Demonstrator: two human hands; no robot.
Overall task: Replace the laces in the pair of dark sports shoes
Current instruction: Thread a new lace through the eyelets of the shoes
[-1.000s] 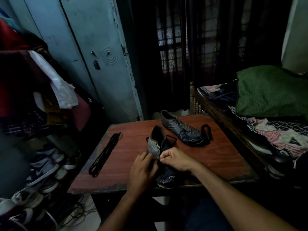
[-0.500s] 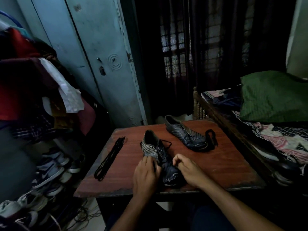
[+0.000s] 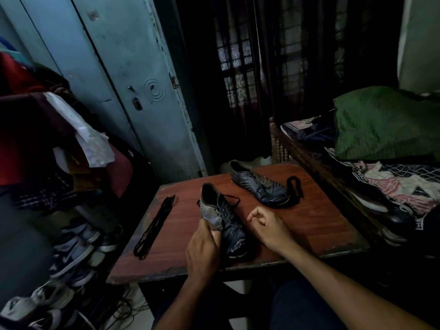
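Observation:
Two dark sports shoes lie on the red-brown table point(image 3: 321, 225). The near shoe point(image 3: 226, 225) points toward me, and my left hand point(image 3: 204, 248) grips its striped left side. My right hand point(image 3: 266, 225) hovers just right of it, thumb and forefinger pinched together on its thin black lace, which is hard to make out; a loop of that lace point(image 3: 232, 201) hangs out near the collar. The far shoe point(image 3: 259, 189) lies unlaced at the back, with a loose black lace point(image 3: 295, 189) bunched at its toe. A long bundle of black laces point(image 3: 154, 227) lies on the table's left side.
Several sneakers point(image 3: 71, 248) crowd a rack at lower left under a pile of clothes point(image 3: 35, 139). A blue cabinet door point(image 3: 133, 91) stands behind the table. A bed with a green pillow point(image 3: 381, 125) borders the table's right edge.
My right hand has drawn away from the near shoe's eyelets to the right. My left hand has shifted to hold the shoe's side, and the heel has swung a little left.

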